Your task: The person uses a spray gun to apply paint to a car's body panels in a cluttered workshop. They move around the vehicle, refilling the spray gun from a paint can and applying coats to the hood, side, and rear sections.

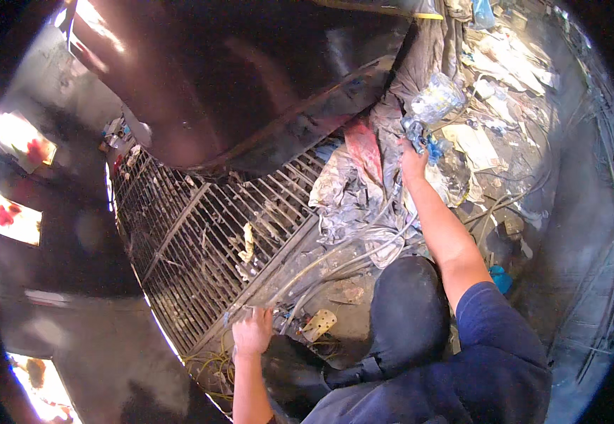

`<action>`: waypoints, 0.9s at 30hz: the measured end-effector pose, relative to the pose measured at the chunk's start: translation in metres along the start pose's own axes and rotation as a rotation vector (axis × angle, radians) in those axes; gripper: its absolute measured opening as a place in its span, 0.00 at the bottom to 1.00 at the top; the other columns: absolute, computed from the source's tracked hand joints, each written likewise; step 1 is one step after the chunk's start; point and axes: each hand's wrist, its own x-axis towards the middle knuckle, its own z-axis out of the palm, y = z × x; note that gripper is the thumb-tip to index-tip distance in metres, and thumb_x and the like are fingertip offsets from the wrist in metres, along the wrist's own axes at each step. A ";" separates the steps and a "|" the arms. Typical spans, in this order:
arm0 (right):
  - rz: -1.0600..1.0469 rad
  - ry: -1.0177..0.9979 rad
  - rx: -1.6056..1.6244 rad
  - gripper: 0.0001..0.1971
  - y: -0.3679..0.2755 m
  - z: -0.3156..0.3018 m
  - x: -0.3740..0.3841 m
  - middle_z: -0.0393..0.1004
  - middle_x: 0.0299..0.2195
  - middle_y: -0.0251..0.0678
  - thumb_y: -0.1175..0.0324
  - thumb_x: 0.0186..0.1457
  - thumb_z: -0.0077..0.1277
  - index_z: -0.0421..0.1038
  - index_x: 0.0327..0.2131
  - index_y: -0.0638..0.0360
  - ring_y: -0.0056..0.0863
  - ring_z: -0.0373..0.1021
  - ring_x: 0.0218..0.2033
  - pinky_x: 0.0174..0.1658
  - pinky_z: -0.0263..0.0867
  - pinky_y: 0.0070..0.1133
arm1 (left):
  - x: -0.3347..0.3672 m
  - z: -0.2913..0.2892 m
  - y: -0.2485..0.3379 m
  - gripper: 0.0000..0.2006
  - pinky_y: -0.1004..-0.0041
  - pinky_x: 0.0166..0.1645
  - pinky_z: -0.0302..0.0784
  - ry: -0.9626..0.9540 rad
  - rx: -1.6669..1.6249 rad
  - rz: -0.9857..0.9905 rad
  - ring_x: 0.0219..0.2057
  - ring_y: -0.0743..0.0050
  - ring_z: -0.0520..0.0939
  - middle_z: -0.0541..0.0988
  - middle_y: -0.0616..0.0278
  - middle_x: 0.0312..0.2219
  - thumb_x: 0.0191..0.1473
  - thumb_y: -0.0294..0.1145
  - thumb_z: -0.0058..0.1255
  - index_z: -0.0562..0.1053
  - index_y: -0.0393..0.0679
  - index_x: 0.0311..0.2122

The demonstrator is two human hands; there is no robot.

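The right hand (412, 166) reaches forward at the end of an outstretched arm, its fingers closed around a grey-and-blue object (417, 134) whose exact kind is hard to tell. This object is near the upper right, over the littered floor, with a clear plastic container (437, 99) just beyond it; whether the two are joined is unclear. The left hand (252, 332) is low beside the person's bent knee, near the edge of a metal floor grate (175, 231), fingers curled; I cannot tell whether it grips anything. A crumpled pale cloth (338, 187) spreads between the grate and the right forearm, with a red piece (365, 150) at its upper part. Hoses (314, 267) run across the floor below the cloth, and a yellowish perforated piece (319, 325) lies near the left hand. A large dark, glossy panel (194, 85) overhangs the grate.
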 end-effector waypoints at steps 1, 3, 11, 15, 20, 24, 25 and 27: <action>0.011 -0.008 -0.008 0.06 0.003 0.008 -0.007 0.80 0.31 0.27 0.64 0.63 0.58 0.80 0.40 0.53 0.18 0.63 0.20 0.22 0.60 0.22 | -0.010 -0.002 0.003 0.13 0.51 0.27 0.80 -0.017 -0.021 -0.048 0.22 0.44 0.83 0.81 0.54 0.20 0.63 0.44 0.57 0.75 0.47 0.33; 0.010 -0.019 -0.018 0.07 0.000 0.015 -0.012 0.81 0.33 0.27 0.63 0.63 0.58 0.79 0.41 0.53 0.19 0.63 0.21 0.22 0.61 0.22 | -0.025 -0.021 0.011 0.12 0.47 0.36 0.81 -0.143 -0.050 -0.207 0.31 0.40 0.85 0.83 0.48 0.30 0.64 0.43 0.54 0.76 0.45 0.41; -0.011 -0.125 0.045 0.13 0.018 0.013 -0.060 0.77 0.33 0.24 0.65 0.60 0.64 0.78 0.48 0.52 0.17 0.67 0.26 0.26 0.63 0.22 | -0.040 0.002 -0.006 0.11 0.47 0.42 0.80 -0.081 -0.083 -0.340 0.38 0.40 0.84 0.82 0.47 0.34 0.62 0.39 0.54 0.75 0.42 0.39; 0.214 -0.236 0.011 0.14 0.041 -0.003 -0.106 0.79 0.35 0.24 0.66 0.61 0.64 0.78 0.49 0.53 0.17 0.70 0.29 0.28 0.64 0.20 | -0.045 0.000 -0.010 0.11 0.47 0.42 0.80 -0.107 -0.092 -0.363 0.38 0.40 0.84 0.82 0.46 0.34 0.62 0.39 0.53 0.76 0.42 0.39; 0.182 -0.439 -0.064 0.12 0.074 -0.010 -0.134 0.78 0.33 0.24 0.69 0.61 0.64 0.78 0.47 0.57 0.15 0.70 0.29 0.28 0.65 0.19 | -0.045 -0.001 -0.011 0.12 0.48 0.43 0.81 -0.114 -0.083 -0.390 0.38 0.41 0.85 0.83 0.46 0.35 0.62 0.40 0.53 0.76 0.42 0.39; -0.030 -0.566 -0.140 0.09 0.082 0.009 -0.179 0.78 0.30 0.24 0.71 0.60 0.64 0.77 0.43 0.61 0.14 0.71 0.30 0.33 0.67 0.19 | -0.060 -0.004 -0.019 0.12 0.48 0.43 0.81 -0.123 -0.061 -0.438 0.38 0.41 0.85 0.84 0.45 0.35 0.61 0.40 0.53 0.76 0.41 0.38; -0.064 -0.597 -0.171 0.09 0.080 0.019 -0.195 0.78 0.30 0.24 0.71 0.60 0.64 0.77 0.42 0.61 0.15 0.71 0.31 0.35 0.68 0.20 | -0.066 -0.005 -0.022 0.12 0.48 0.43 0.81 -0.131 -0.052 -0.453 0.38 0.41 0.85 0.84 0.45 0.35 0.61 0.40 0.53 0.76 0.41 0.38; -0.043 -0.633 -0.185 0.10 0.087 0.025 -0.209 0.79 0.31 0.24 0.70 0.59 0.66 0.77 0.41 0.62 0.15 0.71 0.32 0.37 0.69 0.21 | -0.070 -0.007 -0.022 0.11 0.48 0.43 0.81 -0.103 -0.080 -0.456 0.37 0.41 0.85 0.84 0.45 0.34 0.61 0.39 0.52 0.76 0.41 0.38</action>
